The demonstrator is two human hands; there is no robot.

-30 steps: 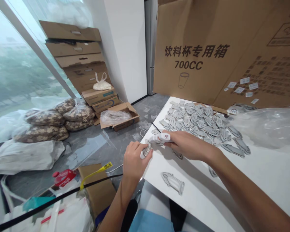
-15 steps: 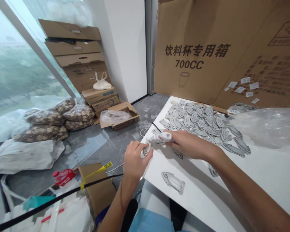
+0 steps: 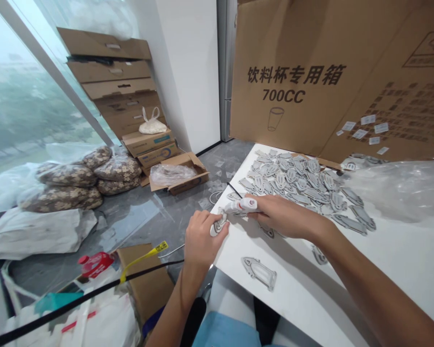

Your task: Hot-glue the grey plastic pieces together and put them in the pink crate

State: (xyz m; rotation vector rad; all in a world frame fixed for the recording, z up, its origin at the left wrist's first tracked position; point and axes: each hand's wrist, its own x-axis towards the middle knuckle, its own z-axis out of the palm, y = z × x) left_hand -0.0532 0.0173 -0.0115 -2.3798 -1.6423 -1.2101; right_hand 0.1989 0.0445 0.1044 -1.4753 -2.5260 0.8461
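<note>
Gray part [image 3: 220,224] pinched in left hand's nearly closed fingers [image 3: 217,220].

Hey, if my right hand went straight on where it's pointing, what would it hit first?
Your right hand holds a white tool, whose nose would probably first meet the grey part pinched in your left hand; whether they already touch is hard to tell.
</note>
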